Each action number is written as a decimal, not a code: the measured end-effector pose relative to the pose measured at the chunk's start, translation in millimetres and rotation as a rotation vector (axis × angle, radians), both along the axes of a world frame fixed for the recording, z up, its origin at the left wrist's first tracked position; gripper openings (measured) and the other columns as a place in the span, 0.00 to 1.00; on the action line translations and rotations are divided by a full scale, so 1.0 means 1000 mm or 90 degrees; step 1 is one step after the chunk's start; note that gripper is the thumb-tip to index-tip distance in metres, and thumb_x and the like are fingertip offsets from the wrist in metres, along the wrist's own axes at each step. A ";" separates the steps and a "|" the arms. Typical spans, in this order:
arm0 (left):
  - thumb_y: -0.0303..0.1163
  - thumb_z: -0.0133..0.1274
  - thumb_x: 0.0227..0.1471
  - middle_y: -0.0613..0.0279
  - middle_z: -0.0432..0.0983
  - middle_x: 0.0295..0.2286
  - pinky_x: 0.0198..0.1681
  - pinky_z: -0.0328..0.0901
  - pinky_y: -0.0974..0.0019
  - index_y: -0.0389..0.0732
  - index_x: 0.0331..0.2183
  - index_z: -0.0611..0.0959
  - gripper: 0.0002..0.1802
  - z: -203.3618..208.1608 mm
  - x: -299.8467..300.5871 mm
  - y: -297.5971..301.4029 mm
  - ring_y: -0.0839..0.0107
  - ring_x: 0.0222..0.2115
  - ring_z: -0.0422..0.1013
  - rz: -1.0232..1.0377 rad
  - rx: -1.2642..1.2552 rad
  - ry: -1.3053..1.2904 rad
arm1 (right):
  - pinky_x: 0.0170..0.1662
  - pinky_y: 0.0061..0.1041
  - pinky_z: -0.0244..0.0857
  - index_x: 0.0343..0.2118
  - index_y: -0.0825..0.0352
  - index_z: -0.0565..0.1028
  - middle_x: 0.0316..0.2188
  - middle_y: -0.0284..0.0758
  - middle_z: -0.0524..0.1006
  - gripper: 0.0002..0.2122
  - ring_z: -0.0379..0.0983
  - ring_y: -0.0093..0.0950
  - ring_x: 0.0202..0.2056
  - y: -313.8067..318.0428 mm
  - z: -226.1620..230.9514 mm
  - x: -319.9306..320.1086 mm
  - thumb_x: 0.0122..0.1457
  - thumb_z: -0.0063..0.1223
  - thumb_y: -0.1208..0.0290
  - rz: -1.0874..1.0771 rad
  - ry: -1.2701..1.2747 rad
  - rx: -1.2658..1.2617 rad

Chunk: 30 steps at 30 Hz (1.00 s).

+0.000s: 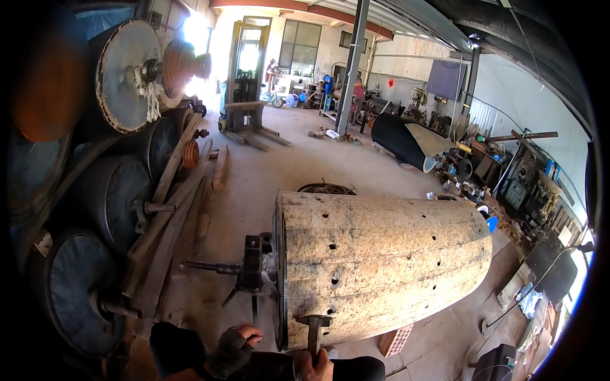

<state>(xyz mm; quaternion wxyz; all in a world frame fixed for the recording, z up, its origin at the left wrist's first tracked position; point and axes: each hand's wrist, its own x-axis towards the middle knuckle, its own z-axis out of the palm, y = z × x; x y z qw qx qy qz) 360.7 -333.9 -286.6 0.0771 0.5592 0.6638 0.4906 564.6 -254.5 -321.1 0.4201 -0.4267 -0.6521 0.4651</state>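
Note:
A large drum point(381, 254) clad in worn tan boards lies on its side before me, with several dark holes along its boards. From its left end a shaft point(213, 267) sticks out through a dark bearing block point(252, 263). My right hand point(316, 368) is wrapped round the handle of a hammer point(314, 324), whose head is at the near left part of the drum. To the left of it, my left hand point(236, 346), in a dark glove with bare fingertips, is curled closed near the drum's end; anything in it is hidden.
Metal rollers with shafts point(121, 203) are stacked at the left beside long timbers point(175, 235). Under the drum's near side sits a perforated red brick point(395, 341). Farther back are a forklift point(244, 108), a steel post point(351, 70) and a black roller point(400, 140). Clutter lines the right wall.

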 end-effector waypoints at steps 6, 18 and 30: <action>0.19 0.56 0.52 0.52 0.76 0.35 0.37 0.69 0.53 0.43 0.38 0.84 0.12 -0.004 -0.021 0.030 0.50 0.34 0.74 0.085 0.185 0.170 | 0.31 0.32 0.70 0.46 0.73 0.72 0.27 0.44 0.77 0.11 0.74 0.32 0.27 0.022 0.014 0.001 0.64 0.52 0.75 0.092 0.022 0.290; 0.15 0.55 0.52 0.60 0.77 0.32 0.37 0.68 0.66 0.37 0.60 0.71 0.33 0.017 -0.002 0.071 0.69 0.31 0.72 -0.052 0.187 -0.071 | 0.25 0.33 0.66 0.40 0.72 0.70 0.21 0.46 0.75 0.09 0.73 0.39 0.19 0.010 -0.016 0.006 0.63 0.56 0.75 0.033 -0.085 0.082; 0.17 0.56 0.46 0.67 0.74 0.23 0.29 0.67 0.68 0.40 0.62 0.69 0.40 0.035 -0.005 0.077 0.73 0.20 0.69 -0.054 0.089 0.146 | 0.26 0.34 0.67 0.41 0.72 0.69 0.21 0.47 0.75 0.09 0.74 0.44 0.21 0.014 -0.007 0.000 0.63 0.56 0.75 0.035 -0.094 0.047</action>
